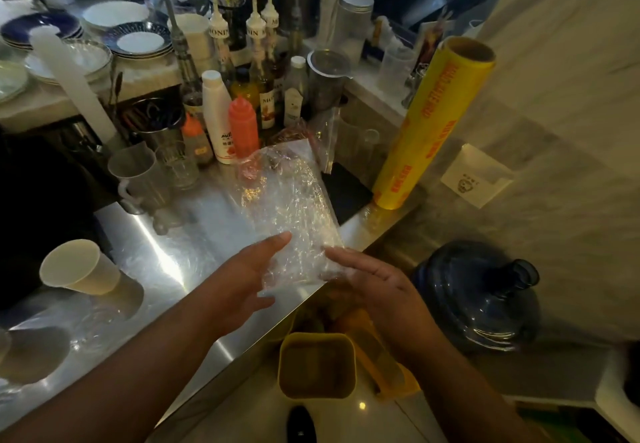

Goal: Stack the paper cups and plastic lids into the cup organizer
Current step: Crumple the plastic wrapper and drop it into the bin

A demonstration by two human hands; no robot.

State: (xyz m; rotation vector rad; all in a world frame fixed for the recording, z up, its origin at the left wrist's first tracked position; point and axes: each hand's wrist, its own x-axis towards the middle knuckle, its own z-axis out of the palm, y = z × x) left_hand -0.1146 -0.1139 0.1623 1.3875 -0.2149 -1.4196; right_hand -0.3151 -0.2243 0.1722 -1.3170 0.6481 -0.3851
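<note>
A crinkled clear plastic sleeve (289, 207) lies on the steel counter (166, 245), its near end between my hands. My left hand (247, 274) rests along its left side with fingers extended, and my right hand (372, 280) touches its right corner, fingers straight. Whether lids are inside the sleeve I cannot tell. A white paper cup (78, 268) lies tilted on its side at the counter's left. A tall stack of white cups (74, 79) leans at the back left.
Syrup bottles (258, 62), squeeze bottles (242, 127), metal pitchers (140, 174) and a glass crowd the counter's back. Plates (138, 41) sit on the raised shelf. A yellow cling-film roll (433, 124) leans at right. A yellow bin (317, 366) and dark water jug (479, 299) stand on the floor.
</note>
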